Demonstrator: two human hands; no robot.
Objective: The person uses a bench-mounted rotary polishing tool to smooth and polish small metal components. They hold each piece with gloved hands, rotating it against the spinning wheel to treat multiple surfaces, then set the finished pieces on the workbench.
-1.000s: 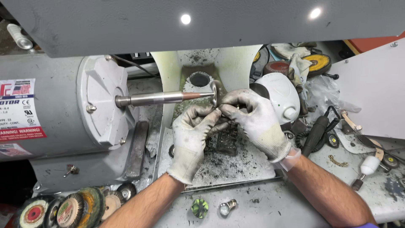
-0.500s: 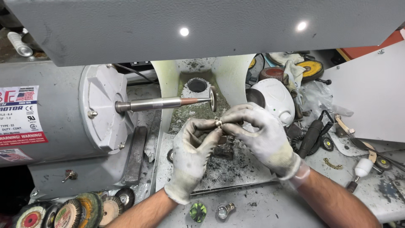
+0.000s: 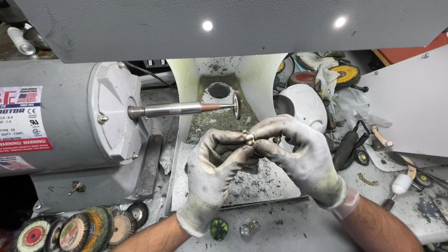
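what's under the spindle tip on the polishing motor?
Below the spindle tip: a debris-strewn tray and both gloved hands, left hand and right hand, pinching a small metal piece. The hands cover the tray's middle and most of the piece.

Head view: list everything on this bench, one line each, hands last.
Motor: one, grey, left.
Spindle: one, steel, tipped with a small wheel, centre.
Hood: one, cream, behind spindle.
Brush wheels: several, mixed colours, bottom left.
White dome: one, right of hood.
Black handpiece: one, right.
Green disc: one, bottom centre.
Small metal piece: one, pale, between fingertips.
Left hand: grey glove, pinching the piece.
Right hand: grey glove, pinching the piece.
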